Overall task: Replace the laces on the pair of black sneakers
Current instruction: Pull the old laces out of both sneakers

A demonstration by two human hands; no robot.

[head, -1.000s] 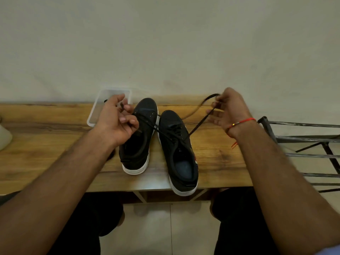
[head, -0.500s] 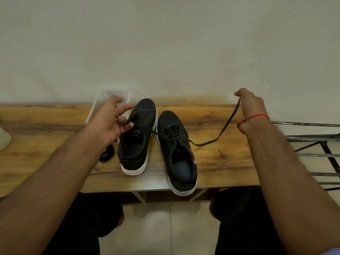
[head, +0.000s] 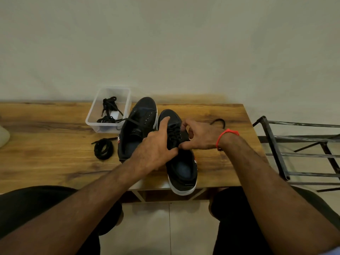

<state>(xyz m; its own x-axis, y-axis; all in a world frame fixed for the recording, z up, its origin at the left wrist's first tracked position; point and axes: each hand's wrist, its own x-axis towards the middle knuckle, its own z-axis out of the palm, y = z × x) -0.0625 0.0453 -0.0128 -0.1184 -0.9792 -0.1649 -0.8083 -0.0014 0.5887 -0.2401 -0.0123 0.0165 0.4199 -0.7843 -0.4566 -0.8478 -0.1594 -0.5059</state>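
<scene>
Head view: both hands, left (head: 156, 150) and right (head: 199, 135), curl onto the right sneaker's (head: 181, 162) lacing mid-table (exact pinch unclear); a hard tug could drag the sneaker off the edge.

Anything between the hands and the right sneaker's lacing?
Nothing visible. Both the left hand and right hand are already on the laced sneaker; the other sneaker and clear tub sit off to its left.

Black sneakers (head: 181, 168) side by side on bench, right one laced.
</scene>
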